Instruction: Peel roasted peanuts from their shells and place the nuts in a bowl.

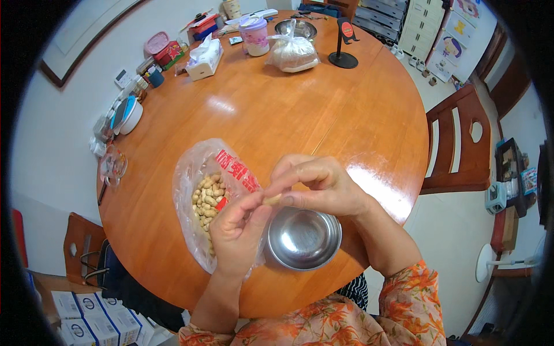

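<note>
Floral sleeves (411, 303), both hands (235, 228) (330, 183), fingers (301, 200) clamped on peanut (272, 200), long axis left to right

I log a round, glossy orange-brown wooden table (259, 115), white glare (378, 187) on its right side. Slatted reddish-brown wooden chair (470, 153) beside it; pale smooth floor (435, 230). Plain white wall (52, 132) at left; tall cream drawer cabinet (421, 26) behind.

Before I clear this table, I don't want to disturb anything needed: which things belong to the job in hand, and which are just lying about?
Apparently in use:
peanut, between left hand and right hand
bag of peanuts
near metal bowl

Apparently just lying about:
tissue box
lidded jar
tied plastic bag
black stand
</note>
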A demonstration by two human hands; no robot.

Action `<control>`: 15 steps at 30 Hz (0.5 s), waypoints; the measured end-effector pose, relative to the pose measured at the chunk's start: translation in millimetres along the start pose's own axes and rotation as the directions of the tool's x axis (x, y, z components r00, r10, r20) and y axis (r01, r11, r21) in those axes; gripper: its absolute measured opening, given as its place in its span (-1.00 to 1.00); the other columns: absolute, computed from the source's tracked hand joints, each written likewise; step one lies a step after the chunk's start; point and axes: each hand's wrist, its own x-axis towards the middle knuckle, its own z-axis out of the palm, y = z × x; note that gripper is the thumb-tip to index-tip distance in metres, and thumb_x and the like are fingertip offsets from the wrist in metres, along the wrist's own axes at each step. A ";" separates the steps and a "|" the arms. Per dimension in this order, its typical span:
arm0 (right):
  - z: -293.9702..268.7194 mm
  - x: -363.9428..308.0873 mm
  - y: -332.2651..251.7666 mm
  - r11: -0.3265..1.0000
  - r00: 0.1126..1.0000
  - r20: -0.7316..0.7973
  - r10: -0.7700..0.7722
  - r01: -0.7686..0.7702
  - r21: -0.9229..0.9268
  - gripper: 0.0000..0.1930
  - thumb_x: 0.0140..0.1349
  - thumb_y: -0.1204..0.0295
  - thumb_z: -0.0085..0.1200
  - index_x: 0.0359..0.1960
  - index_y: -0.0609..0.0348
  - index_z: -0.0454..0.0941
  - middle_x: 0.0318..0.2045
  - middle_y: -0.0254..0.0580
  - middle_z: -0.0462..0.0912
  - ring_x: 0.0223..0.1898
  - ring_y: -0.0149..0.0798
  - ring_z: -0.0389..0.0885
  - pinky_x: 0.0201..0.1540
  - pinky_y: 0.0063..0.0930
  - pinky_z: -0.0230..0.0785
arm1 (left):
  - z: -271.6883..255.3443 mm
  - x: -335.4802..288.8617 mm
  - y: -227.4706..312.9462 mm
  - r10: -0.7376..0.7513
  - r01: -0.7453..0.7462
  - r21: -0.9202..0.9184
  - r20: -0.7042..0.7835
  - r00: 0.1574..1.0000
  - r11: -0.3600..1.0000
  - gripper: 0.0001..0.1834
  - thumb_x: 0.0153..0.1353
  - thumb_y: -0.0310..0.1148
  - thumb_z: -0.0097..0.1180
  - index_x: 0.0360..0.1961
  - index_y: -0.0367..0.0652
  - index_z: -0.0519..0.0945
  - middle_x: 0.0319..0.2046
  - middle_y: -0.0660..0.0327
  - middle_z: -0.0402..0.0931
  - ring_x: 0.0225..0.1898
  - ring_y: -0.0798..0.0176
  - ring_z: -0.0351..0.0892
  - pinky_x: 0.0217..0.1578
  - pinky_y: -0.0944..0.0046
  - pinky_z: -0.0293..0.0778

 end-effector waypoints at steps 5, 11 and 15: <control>4.2 -1.1 -4.8 0.992 0.991 -0.052 0.124 -0.123 0.014 -0.87 0.21 0.50 0.28 -0.23 0.24 0.68 -0.22 -0.19 0.65 -0.14 -0.31 0.60 -0.07 -0.48 0.42 | 2.7 -0.6 4.7 0.094 -0.094 0.017 0.020 0.995 0.995 -0.75 0.33 -0.57 0.15 0.02 -0.41 0.57 -0.12 0.10 0.65 -0.14 0.34 0.64 -0.04 0.32 0.57; 6.8 -4.8 2.3 0.983 0.992 -0.053 0.113 -0.104 0.154 -0.86 0.23 0.57 0.21 -0.18 0.30 0.62 -0.20 -0.26 0.65 -0.11 -0.41 0.60 -0.06 -0.46 0.48 | 9.9 1.7 8.5 -0.011 0.008 -0.153 -0.020 1.000 0.988 -0.67 0.27 -0.63 0.20 0.07 -0.39 0.57 -0.13 0.11 0.66 -0.15 0.36 0.65 -0.08 0.39 0.57; 8.2 -2.0 1.4 0.996 0.988 -0.132 -0.086 0.080 -0.049 -0.89 0.16 0.56 0.30 -0.32 0.24 0.61 -0.27 -0.19 0.65 -0.16 -0.24 0.63 -0.09 -0.39 0.46 | 7.7 2.2 2.7 -0.102 0.106 -0.294 0.032 0.994 0.950 -0.66 0.31 -0.55 0.19 0.10 -0.35 0.57 -0.12 0.11 0.66 -0.15 0.36 0.64 -0.05 0.36 0.56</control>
